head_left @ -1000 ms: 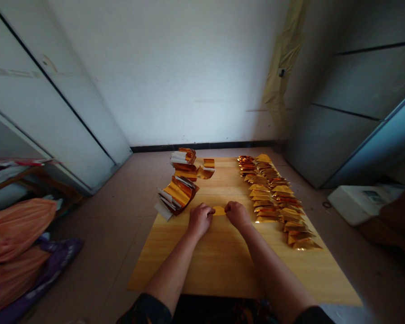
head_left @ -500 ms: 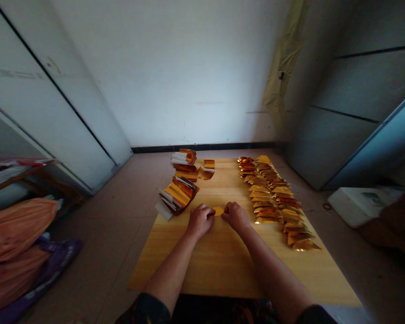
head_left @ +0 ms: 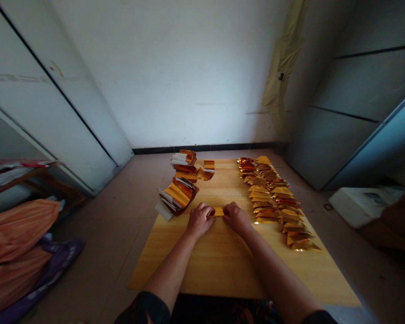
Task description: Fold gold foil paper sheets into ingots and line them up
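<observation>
Between my two hands, low over the wooden tabletop [head_left: 202, 261], is a small piece of gold foil paper [head_left: 218, 211]. My left hand [head_left: 200, 219] grips its left end with fingers curled in. At its right end, my right hand [head_left: 238, 218] pinches the paper the same way. The paper looks folded into a narrow strip; its ends are hidden by my fingers. Left of my hands lies a curved stack of gold foil sheets [head_left: 182, 194] with white backs. To the right run rows of folded gold paper pieces [head_left: 263, 198], overlapping one another.
More foil sheets [head_left: 185, 158] lie at the table's far left, with a loose curled sheet [head_left: 206, 173] beside them. A white wall [head_left: 189, 90] rises beyond the table. Orange cloth [head_left: 20, 229] is at the left, and a white box [head_left: 349, 206] stands on the floor at right.
The gold paper between my hands has gone from a flatter shape with angled corners to a narrower, straighter strip. My hands have barely shifted, both still gripping its ends.
</observation>
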